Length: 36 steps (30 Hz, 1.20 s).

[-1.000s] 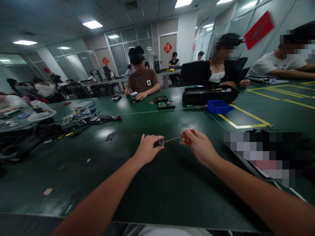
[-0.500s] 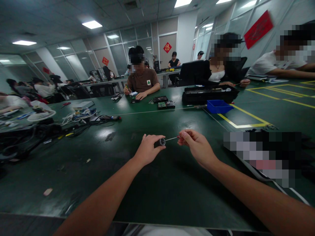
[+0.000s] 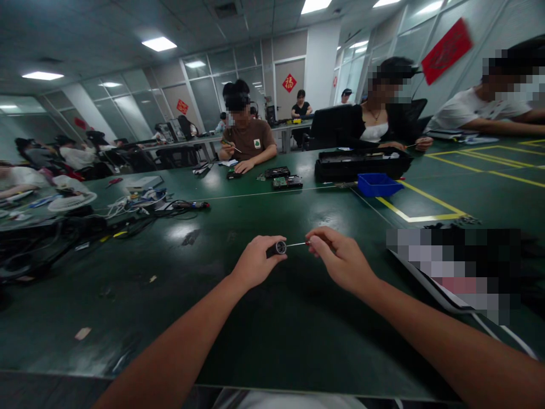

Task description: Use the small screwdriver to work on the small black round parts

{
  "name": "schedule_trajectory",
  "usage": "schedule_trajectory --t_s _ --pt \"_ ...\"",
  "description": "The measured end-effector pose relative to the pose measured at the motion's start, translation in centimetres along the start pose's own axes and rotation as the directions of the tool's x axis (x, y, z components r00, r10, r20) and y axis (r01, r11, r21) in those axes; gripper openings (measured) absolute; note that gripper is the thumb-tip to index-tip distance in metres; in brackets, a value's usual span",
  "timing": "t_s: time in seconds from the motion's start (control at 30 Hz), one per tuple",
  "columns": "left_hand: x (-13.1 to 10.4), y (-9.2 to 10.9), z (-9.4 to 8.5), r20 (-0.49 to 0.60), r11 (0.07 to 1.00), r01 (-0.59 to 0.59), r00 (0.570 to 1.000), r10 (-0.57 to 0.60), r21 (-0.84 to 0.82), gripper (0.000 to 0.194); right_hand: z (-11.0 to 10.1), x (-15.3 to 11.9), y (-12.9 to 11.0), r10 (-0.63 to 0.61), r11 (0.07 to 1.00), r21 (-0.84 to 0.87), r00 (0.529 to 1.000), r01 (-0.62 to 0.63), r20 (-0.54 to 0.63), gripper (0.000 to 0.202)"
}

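Between its thumb and fingers, my left hand (image 3: 256,260) grips a small dark cylinder (image 3: 280,248) whose round, ringed end faces right. My right hand (image 3: 344,257) pinches the red handle of a thin screwdriver (image 3: 297,244). The metal shaft points left, and its tip meets or lies very near the cylinder's round end; which of the two is too small to tell. Both hands are above the green table (image 3: 272,335), with their wrists toward the near edge.
Tangled cables (image 3: 149,204) lie at the left. Across the table are open drives (image 3: 287,181), a black tray (image 3: 361,165) and a blue bin (image 3: 378,184). A blurred-out object (image 3: 455,272) sits at the right. A person in brown (image 3: 251,136) works opposite.
The dark side of the cylinder shows more in my left hand. My right hand's fingers have shifted slightly left and rolled around the handle. The person opposite has lifted a tool.
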<state>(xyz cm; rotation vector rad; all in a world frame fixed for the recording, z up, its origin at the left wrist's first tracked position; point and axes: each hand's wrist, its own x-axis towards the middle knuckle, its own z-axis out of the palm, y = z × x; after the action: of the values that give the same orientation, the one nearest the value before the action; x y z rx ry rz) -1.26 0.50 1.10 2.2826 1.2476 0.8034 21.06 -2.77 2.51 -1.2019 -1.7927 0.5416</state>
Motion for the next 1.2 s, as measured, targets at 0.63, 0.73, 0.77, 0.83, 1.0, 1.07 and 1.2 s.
schedule_trajectory --t_s 0.63,0.73,0.77,0.83,1.0,1.07,1.2 --pt "0.0 -0.1 0.4 0.016 1.000 -0.015 1.000 0.015 0.018 0.038 0.4 -0.2 -0.5 0.069 0.997 0.033 0.995 -0.067 -0.072 0.018" --pt "0.1 0.1 0.1 -0.059 1.000 -0.007 0.998 0.007 0.009 0.038 0.8 0.5 0.4 0.212 0.920 0.358 0.972 -0.162 -0.104 0.021" --pt "0.2 0.2 0.0 -0.089 1.000 -0.026 0.996 0.026 0.012 0.038 0.8 0.8 0.8 0.268 0.848 0.494 0.960 -0.193 -0.086 0.025" --pt "0.3 0.4 -0.2 -0.121 0.997 -0.068 0.990 0.072 0.035 0.039 0.9 1.5 1.6 0.370 0.661 0.705 0.929 -0.256 -0.009 0.029" --pt "0.4 0.4 -0.1 -0.028 0.996 0.005 1.000 -0.002 0.093 0.037 0.9 2.0 2.9 0.440 0.642 0.726 0.894 -0.248 -0.084 0.030" --pt "0.3 0.3 0.1 -0.009 0.995 0.014 1.000 -0.013 0.099 0.038 1.0 1.8 3.0 0.398 0.705 0.669 0.912 -0.238 -0.095 0.030" --pt "0.3 0.2 0.2 -0.024 0.993 0.010 1.000 -0.007 0.116 0.039 1.0 1.2 2.5 0.268 0.838 0.518 0.957 -0.175 -0.111 0.028"
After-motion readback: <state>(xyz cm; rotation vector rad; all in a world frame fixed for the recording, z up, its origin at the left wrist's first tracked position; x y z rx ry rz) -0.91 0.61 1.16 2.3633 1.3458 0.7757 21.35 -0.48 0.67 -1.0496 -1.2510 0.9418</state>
